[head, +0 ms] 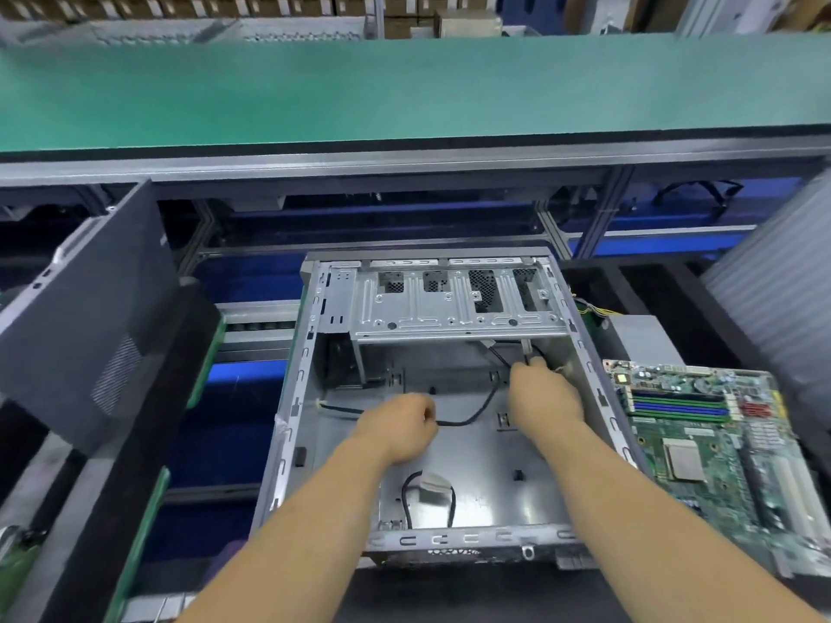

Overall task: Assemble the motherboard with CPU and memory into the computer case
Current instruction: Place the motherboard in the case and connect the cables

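Observation:
An open grey computer case (294, 400) lies on its side in front of me, its metal floor bare except for cables. Both my hands are inside it. My left hand (398, 427) is curled around a black cable (472, 415) that loops across the case floor. My right hand (542, 397) pinches black wires (533, 359) near the drive cage (449, 303) at the far right of the case. The green motherboard (715, 447), with its CPU socket and blue memory slots, lies outside the case to the right.
A dark side panel (94, 317) leans at the left. A green conveyor belt (404, 87) runs across the back behind a metal frame. A second looped cable (411, 496) lies near the case's front edge. A ribbed grey sheet (782, 281) stands at the right.

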Action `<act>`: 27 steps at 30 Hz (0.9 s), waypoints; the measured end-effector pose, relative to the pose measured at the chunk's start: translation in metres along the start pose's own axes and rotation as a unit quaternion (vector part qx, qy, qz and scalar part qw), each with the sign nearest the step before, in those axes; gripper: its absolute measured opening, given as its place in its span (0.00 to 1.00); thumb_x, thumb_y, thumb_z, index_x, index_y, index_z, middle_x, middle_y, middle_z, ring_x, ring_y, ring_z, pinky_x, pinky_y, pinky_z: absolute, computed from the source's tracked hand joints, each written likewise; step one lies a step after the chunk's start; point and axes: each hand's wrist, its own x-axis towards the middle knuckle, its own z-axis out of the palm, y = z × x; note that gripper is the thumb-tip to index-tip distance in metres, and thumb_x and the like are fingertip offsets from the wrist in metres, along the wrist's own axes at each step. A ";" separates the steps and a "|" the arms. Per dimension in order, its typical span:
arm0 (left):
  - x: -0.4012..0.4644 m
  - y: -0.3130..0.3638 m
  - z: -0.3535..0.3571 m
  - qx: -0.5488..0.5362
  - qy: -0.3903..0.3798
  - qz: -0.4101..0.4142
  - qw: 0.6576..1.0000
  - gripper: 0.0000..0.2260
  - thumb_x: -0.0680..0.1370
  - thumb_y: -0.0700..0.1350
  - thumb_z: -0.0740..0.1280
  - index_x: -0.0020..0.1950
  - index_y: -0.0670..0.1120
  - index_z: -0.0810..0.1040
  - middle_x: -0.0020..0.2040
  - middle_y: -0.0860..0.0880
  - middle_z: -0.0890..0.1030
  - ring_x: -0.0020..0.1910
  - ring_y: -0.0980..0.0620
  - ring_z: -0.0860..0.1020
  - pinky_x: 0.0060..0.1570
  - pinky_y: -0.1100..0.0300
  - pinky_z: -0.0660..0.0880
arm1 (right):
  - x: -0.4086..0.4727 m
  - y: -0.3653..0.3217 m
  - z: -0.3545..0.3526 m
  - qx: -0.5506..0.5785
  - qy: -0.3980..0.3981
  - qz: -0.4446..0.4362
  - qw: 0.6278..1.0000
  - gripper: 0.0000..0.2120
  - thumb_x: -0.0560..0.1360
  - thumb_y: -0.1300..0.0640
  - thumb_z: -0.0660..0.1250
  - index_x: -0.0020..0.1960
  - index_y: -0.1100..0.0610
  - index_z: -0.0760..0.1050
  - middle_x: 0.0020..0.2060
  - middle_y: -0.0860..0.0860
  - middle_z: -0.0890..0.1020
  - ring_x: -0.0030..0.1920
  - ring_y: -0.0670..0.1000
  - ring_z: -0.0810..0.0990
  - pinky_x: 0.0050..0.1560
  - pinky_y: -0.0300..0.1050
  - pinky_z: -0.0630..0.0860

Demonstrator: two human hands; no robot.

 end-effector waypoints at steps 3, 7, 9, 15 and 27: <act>0.003 -0.001 -0.004 -0.046 0.022 0.024 0.998 0.14 0.77 0.47 0.64 0.62 0.52 0.72 0.56 0.51 0.78 0.56 0.48 0.75 0.56 0.53 0.74 | -0.009 -0.014 -0.003 0.046 0.026 -0.139 0.989 0.11 0.81 0.60 0.60 0.62 0.55 0.75 0.58 0.53 0.75 0.55 0.61 0.80 0.50 0.53 0.77; 0.000 0.005 -0.004 -0.239 -0.024 0.100 0.966 0.17 0.73 0.45 0.69 0.62 0.52 0.76 0.56 0.54 0.80 0.56 0.56 0.76 0.62 0.57 0.71 | -0.022 -0.039 -0.002 0.247 0.015 -0.248 0.936 0.11 0.83 0.56 0.57 0.57 0.55 0.77 0.52 0.52 0.77 0.54 0.57 0.78 0.56 0.54 0.74; 0.002 0.008 -0.006 -0.277 -0.017 0.072 0.958 0.05 0.79 0.47 0.64 0.50 0.48 0.79 0.43 0.52 0.84 0.43 0.54 0.80 0.53 0.52 0.76 | -0.020 -0.040 -0.004 0.330 0.049 -0.239 0.912 0.12 0.82 0.56 0.59 0.63 0.53 0.77 0.56 0.49 0.74 0.53 0.54 0.78 0.57 0.51 0.74; 0.013 -0.020 -0.016 -0.186 0.221 -0.135 0.948 0.15 0.81 0.50 0.62 0.34 0.48 0.70 0.29 0.51 0.74 0.32 0.46 0.75 0.32 0.58 0.69 | -0.009 0.000 0.005 0.109 -0.051 -0.003 0.993 0.23 0.80 0.57 0.62 0.74 0.57 0.61 0.71 0.60 0.61 0.56 0.64 0.80 0.43 0.50 0.72; 0.002 -0.040 -0.028 -0.108 0.124 -0.337 0.927 0.12 0.81 0.44 0.61 0.60 0.39 0.75 0.55 0.39 0.79 0.47 0.42 0.76 0.45 0.52 0.74 | -0.007 0.004 0.014 -0.038 -0.117 0.025 0.992 0.19 0.78 0.65 0.59 0.69 0.60 0.73 0.65 0.58 0.77 0.63 0.58 0.79 0.53 0.49 0.78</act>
